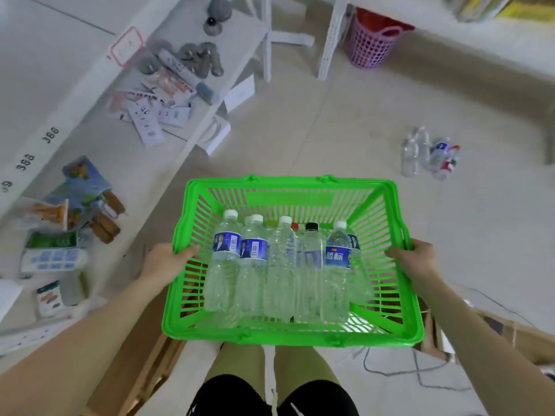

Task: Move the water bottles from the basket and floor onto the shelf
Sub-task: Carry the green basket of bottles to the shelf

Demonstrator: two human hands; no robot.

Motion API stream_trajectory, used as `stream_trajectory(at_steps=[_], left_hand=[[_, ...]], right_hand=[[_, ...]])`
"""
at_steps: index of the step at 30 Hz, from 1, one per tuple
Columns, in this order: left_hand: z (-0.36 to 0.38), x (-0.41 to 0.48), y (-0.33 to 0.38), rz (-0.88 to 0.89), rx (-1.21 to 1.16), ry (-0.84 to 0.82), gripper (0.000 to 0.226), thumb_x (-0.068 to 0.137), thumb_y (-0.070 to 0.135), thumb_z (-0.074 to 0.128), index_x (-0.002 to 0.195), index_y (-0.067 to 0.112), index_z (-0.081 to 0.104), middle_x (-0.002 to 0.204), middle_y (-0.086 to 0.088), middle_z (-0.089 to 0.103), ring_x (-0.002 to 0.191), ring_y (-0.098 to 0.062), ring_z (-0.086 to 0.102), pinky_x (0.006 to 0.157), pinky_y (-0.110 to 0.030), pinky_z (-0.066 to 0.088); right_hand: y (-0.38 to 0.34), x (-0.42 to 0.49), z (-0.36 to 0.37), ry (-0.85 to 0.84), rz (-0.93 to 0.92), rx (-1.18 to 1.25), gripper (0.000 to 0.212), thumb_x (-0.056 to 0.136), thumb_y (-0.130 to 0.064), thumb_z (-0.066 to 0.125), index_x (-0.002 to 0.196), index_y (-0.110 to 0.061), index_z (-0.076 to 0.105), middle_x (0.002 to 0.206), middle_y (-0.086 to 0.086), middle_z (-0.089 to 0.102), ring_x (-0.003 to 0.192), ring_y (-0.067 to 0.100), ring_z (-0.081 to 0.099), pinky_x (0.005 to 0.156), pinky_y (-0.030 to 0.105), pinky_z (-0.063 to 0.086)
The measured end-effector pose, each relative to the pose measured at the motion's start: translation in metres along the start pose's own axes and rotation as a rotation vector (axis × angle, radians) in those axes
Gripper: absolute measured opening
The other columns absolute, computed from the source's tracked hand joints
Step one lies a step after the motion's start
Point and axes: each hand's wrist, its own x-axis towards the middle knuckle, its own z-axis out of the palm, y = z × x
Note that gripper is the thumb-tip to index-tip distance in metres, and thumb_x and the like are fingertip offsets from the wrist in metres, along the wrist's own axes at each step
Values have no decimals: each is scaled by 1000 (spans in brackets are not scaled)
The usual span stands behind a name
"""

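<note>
While both my hands clamp the green basket (288, 334), its bottles (282, 265) stand upright. One label reads 蓝标; more bottles on the floor (429, 154) stand beyond the basket's right side.

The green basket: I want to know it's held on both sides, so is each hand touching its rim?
Touching. The head view shows the left hand and right hand curled over the green basket's side rims.

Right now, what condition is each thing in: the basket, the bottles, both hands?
Green basket: lifted off the floor, held level by its two side rims.
Water bottles in the basket: upright, capped, clustered together.
Water bottles on the floor: a small cluster, untouched, some standing.
Pink basket: standing on the floor by the shelf leg.
Left hand: grip closed on the basket's left rim.
Right hand: grip closed on the right rim.
</note>
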Motion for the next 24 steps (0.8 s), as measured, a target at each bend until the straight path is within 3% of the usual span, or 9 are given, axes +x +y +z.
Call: stream_trajectory(at_steps=[3,5,9,13,18,24], left_hand=[[6,24,61,40,0,-20,43,86,51,64,89,10,76,71,-15,65,73,-30,62,57,-33,38],[9,44,98,75,-4,-41,42,86,52,64,90,11,76,68,-13,64,74,-30,64,57,-33,38],[8,89,176,126,15,-102,43,87,52,63,88,10,75,66,-9,63,67,-27,61,53,-30,37],[12,135,258,174,22,-156,36,90,40,64,92,5,72,63,-6,58,57,-17,51,47,-25,32],[21,197,351,233,77,-208,40,87,46,65,98,8,73,90,-15,71,80,-28,65,69,-34,50],[40,250,458,253,200,-182,44,86,53,63,76,11,68,64,-8,58,69,-28,58,56,-31,36]], right_hand=[[-11,33,-30,38,33,45,13,74,-2,74,82,-5,64,61,10,52,51,20,45,53,28,40],[-18,54,-44,60,59,72,14,74,-1,73,84,-4,64,62,10,50,52,21,44,55,30,39],[-39,99,-67,108,113,113,14,75,-1,72,85,-3,63,62,10,50,53,21,44,55,30,40],[-60,145,-82,155,165,173,14,77,-1,71,87,-2,62,63,9,48,52,20,43,52,27,37],[-81,217,-102,187,232,196,13,75,-2,73,80,-6,62,60,8,50,54,22,46,58,32,42],[-114,314,-133,180,258,189,15,72,-7,75,73,-12,61,66,12,56,60,25,53,64,41,52]])
